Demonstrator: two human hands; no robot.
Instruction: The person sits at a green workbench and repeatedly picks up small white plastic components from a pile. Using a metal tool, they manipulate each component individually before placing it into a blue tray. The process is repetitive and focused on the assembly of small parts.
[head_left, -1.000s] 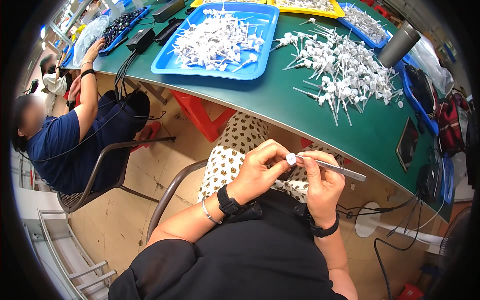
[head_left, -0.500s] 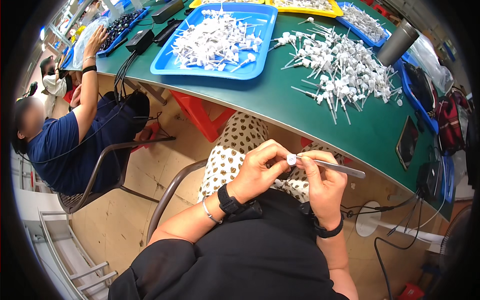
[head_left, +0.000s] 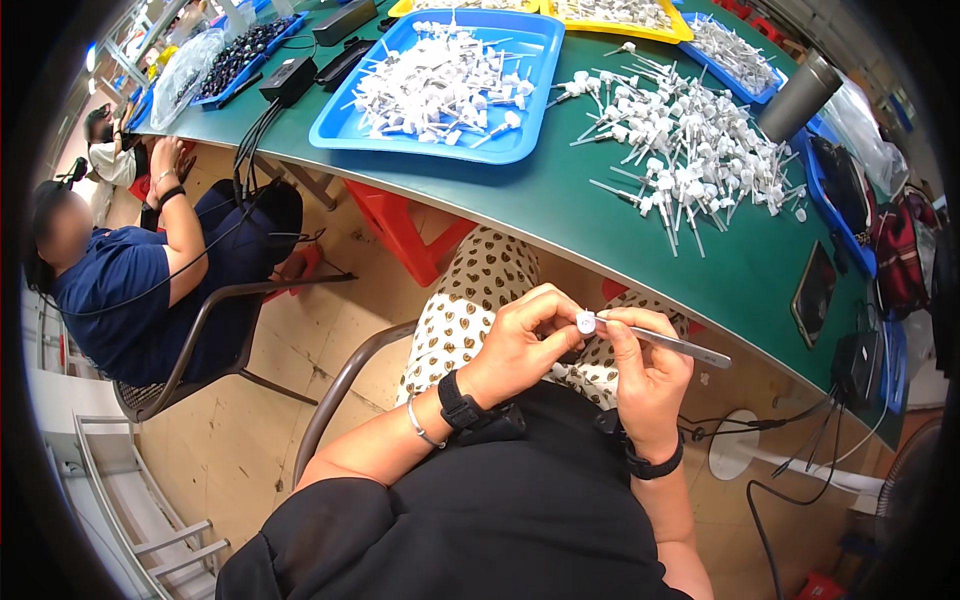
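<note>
Between thumb and fingertips, my left hand point(head_left: 525, 338) pinches a small white plastic part point(head_left: 586, 322) above my lap. My right hand point(head_left: 650, 372) is closed round metal tweezers point(head_left: 680, 346), whose tips meet the white part. The tweezers' blunt end sticks out to the right. On the green table ahead lies a loose heap of similar white parts with thin stems point(head_left: 690, 135). Left of it, a blue tray point(head_left: 420, 150) holds many more of them.
A dark grey cylinder point(head_left: 800, 97) stands right of the heap, and a phone point(head_left: 815, 295) lies near the table's right edge. Yellow trays point(head_left: 620, 31) sit at the back. To the left, a co-worker in a blue shirt point(head_left: 125, 275) sits on a chair.
The white part has turned slightly in my fingers, and the tweezers have shifted a little. The co-worker's arm has come back from the far tray towards their body.
</note>
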